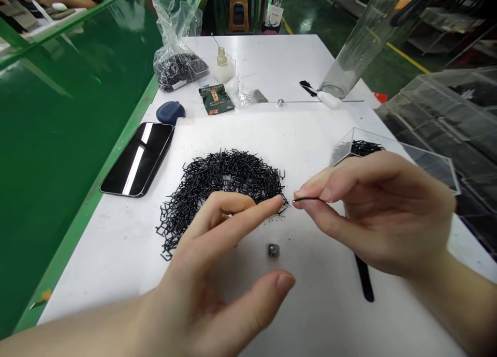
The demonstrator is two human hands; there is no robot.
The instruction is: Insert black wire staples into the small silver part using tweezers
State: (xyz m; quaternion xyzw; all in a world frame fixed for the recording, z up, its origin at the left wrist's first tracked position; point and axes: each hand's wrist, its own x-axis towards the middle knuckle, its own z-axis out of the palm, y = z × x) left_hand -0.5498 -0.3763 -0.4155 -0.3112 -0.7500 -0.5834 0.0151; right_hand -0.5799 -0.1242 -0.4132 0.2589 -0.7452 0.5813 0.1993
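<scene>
I would ask a light, level pinch of the right hand (380, 212), its fingers closed on the slim black wire-like piece (307, 198) right of the frame's centre, and steadiness of the left hand (186, 284), fingers spread, nothing seen in them.

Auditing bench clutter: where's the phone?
Head view, left side: the phone lies on the white table, left of the heap of black pieces, nearer the camera than the dark blue object.
</scene>
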